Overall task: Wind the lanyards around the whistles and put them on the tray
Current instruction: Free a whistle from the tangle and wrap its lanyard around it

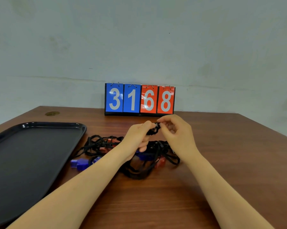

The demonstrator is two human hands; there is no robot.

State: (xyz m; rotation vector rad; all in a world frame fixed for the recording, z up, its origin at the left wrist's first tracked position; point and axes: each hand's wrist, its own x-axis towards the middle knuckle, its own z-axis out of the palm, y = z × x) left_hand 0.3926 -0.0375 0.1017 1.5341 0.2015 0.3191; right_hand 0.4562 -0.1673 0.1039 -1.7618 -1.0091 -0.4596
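The brown wooden table point(205, 187) is showing bare wood near the person and on the right, while the flat black plastic tray point(28, 156) is lying at the left edge with nothing in it. The left hand point(136, 139) and the right hand point(176, 131) are hanging just above the table's middle, both pinching one small whistle wrapped in black lanyard point(153, 130) between curled fingers. Under them, a tangled pile of black lanyards with blue and red plastic whistles point(106, 146) is sitting just right of the tray, in front of a blue and red flip scoreboard point(139, 100) at the far edge.
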